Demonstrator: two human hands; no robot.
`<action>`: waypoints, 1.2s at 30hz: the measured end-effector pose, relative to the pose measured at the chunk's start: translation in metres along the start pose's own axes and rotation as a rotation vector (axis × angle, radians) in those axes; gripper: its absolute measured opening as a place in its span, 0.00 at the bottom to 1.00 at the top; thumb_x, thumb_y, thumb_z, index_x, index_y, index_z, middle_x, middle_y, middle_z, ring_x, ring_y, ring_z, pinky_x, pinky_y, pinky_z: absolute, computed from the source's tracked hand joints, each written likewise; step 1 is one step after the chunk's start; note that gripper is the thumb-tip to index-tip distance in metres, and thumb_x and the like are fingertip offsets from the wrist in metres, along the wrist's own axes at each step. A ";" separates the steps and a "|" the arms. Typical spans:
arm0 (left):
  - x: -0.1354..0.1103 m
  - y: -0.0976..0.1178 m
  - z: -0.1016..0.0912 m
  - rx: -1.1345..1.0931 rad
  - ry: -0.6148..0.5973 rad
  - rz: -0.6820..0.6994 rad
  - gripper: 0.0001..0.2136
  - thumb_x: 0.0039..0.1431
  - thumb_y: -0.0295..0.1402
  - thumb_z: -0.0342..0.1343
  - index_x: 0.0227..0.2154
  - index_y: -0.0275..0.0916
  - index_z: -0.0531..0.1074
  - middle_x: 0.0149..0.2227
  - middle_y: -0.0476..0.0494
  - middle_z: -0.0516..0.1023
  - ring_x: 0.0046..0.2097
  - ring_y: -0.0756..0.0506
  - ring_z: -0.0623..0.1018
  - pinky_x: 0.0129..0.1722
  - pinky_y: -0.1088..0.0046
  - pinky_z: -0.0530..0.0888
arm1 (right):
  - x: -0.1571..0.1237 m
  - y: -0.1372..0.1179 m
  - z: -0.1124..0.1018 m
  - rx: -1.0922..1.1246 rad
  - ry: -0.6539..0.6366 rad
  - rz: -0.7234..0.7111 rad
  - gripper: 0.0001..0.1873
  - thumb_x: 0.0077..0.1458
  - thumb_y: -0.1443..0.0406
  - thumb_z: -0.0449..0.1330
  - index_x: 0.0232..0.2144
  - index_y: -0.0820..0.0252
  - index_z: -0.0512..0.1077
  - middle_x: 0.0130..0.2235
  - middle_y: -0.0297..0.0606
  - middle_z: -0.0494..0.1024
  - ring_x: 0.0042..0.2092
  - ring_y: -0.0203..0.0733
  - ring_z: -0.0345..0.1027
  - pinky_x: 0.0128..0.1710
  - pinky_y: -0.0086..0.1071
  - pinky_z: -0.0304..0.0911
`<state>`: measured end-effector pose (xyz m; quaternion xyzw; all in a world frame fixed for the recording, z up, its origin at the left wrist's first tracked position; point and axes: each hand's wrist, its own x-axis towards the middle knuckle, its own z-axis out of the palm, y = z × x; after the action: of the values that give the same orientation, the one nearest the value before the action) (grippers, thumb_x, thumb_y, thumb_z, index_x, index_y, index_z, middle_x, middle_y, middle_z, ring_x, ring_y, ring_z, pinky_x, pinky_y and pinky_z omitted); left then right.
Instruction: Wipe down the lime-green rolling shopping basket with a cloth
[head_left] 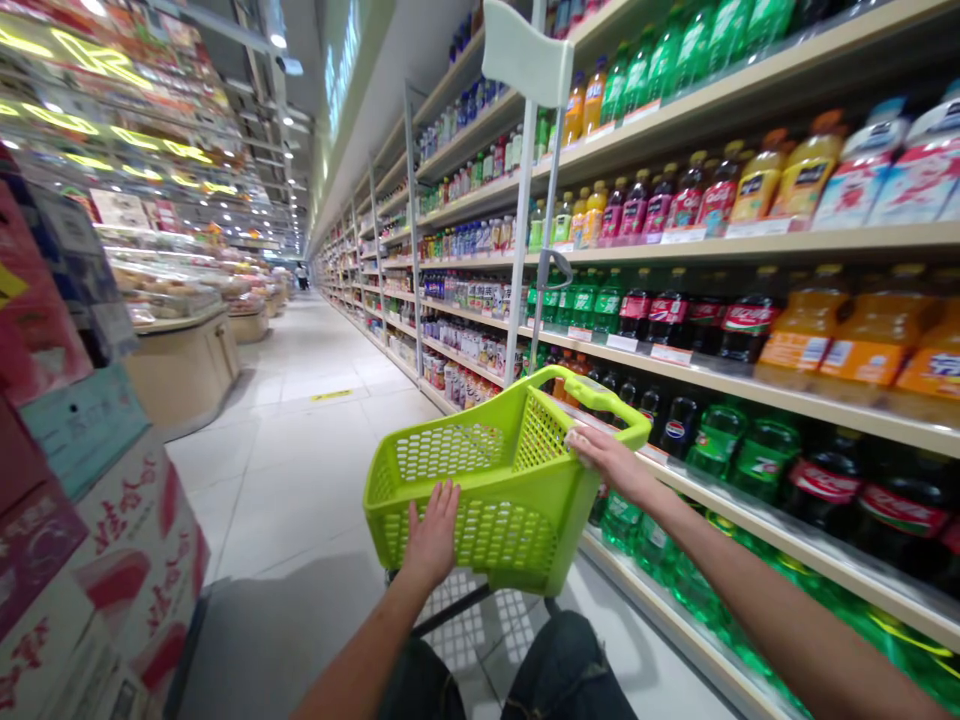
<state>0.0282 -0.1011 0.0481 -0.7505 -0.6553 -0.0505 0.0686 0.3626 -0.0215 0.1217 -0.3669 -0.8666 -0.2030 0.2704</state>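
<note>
Green shopping cart stood on the tiled floor just ahead of the person's knees, handle end next to the drink shelves. Left hand lay over the near side rim, fingers straight and fairly close together, nothing in them. Right hand was at the rim near the handle, fingers bent over a small white thing, maybe a wipe or tissue; couldn't tell if pinched or only pressed there.

Good handling probably called for the left palm bracing the basket so it didn't roll, light even pressure from the right, and the white piece kept flat and off the lattice holes.

In the way: shelf edges and bottles crowded the right forearm, a shelf post rose behind the cart, knees limited pulling it closer. Stacked cartons narrowed the left; a display stand sat farther up the aisle.
</note>
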 end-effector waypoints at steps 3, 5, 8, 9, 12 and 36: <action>0.000 0.001 0.000 -0.011 0.009 -0.008 0.37 0.41 0.17 0.38 0.59 0.36 0.42 0.63 0.47 0.39 0.63 0.45 0.43 0.57 0.48 0.48 | -0.010 0.023 -0.010 -0.074 0.106 0.165 0.19 0.55 0.68 0.45 0.46 0.56 0.68 0.54 0.39 0.65 0.55 0.48 0.55 0.52 0.47 0.54; 0.001 0.003 0.001 -0.021 0.011 -0.014 0.37 0.42 0.17 0.38 0.59 0.36 0.41 0.63 0.47 0.39 0.63 0.45 0.43 0.57 0.48 0.48 | -0.014 0.023 -0.007 -0.141 0.200 0.296 0.19 0.55 0.68 0.44 0.46 0.60 0.68 0.54 0.44 0.64 0.57 0.52 0.53 0.52 0.50 0.52; 0.001 0.004 -0.001 -0.027 -0.012 -0.026 0.38 0.41 0.18 0.40 0.59 0.36 0.40 0.63 0.46 0.38 0.63 0.44 0.42 0.57 0.48 0.48 | -0.011 -0.006 0.015 -0.091 0.191 0.236 0.20 0.57 0.68 0.43 0.49 0.58 0.65 0.56 0.43 0.62 0.57 0.48 0.52 0.53 0.47 0.53; 0.001 0.004 -0.001 -0.026 -0.020 -0.027 0.38 0.40 0.19 0.40 0.59 0.36 0.39 0.63 0.46 0.38 0.63 0.44 0.42 0.57 0.48 0.48 | -0.007 -0.021 0.023 -0.058 0.154 0.173 0.20 0.57 0.68 0.43 0.50 0.56 0.64 0.55 0.41 0.62 0.56 0.46 0.53 0.53 0.45 0.53; 0.000 0.003 -0.003 -0.023 -0.028 -0.008 0.38 0.41 0.20 0.41 0.59 0.35 0.39 0.63 0.45 0.37 0.63 0.43 0.42 0.57 0.47 0.48 | 0.005 -0.061 0.041 -0.045 0.028 0.079 0.22 0.53 0.69 0.48 0.51 0.53 0.62 0.54 0.40 0.64 0.55 0.44 0.55 0.53 0.45 0.52; 0.000 0.006 0.005 -0.043 0.004 0.019 0.38 0.42 0.22 0.41 0.60 0.36 0.39 0.63 0.46 0.38 0.63 0.43 0.41 0.57 0.46 0.45 | 0.002 -0.065 0.062 -0.079 0.136 0.168 0.25 0.55 0.74 0.44 0.53 0.53 0.60 0.58 0.42 0.58 0.61 0.46 0.42 0.55 0.52 0.47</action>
<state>0.0343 -0.1009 0.0429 -0.7578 -0.6468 -0.0657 0.0542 0.2935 -0.0282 0.0652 -0.4342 -0.8036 -0.2381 0.3301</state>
